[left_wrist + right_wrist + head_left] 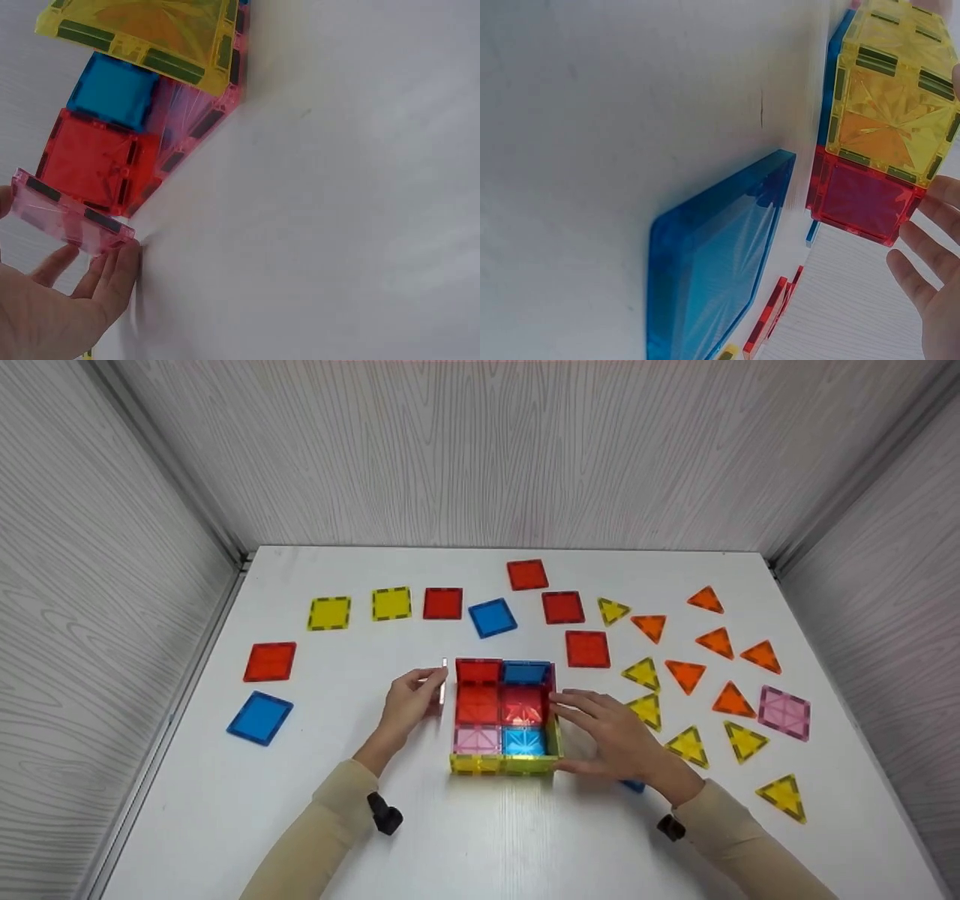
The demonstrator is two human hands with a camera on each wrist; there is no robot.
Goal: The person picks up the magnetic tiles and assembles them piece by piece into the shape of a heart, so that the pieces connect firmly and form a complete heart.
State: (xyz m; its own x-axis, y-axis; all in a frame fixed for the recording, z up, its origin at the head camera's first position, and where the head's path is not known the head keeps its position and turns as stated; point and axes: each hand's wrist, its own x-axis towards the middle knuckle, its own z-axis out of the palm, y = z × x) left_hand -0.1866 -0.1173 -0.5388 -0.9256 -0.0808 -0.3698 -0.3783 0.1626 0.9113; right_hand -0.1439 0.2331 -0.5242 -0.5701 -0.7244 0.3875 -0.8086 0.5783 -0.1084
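Note:
An open-topped box of translucent square tiles [478, 703] stands at the table's middle, with red and blue walls at the back, yellow ones in front and walls on the right. Just left of it, my left hand [407, 705] pinches an upright tile, seen edge-on; in the left wrist view this tile [71, 217] is pink, and the hand [67, 304] holds it between thumb and fingers. My right hand [611, 735] rests its spread fingers against the box's right side. In the right wrist view, fingertips touch the red wall [866, 201] beside a yellow one [892, 124].
Red, yellow and blue squares, such as a red one [270, 661], lie in an arc behind and left of the box. Several orange triangles [649, 627] and yellow triangles [784, 797] lie right, near a pink square [784, 712]. A blue tile [724, 262] lies by the right wrist.

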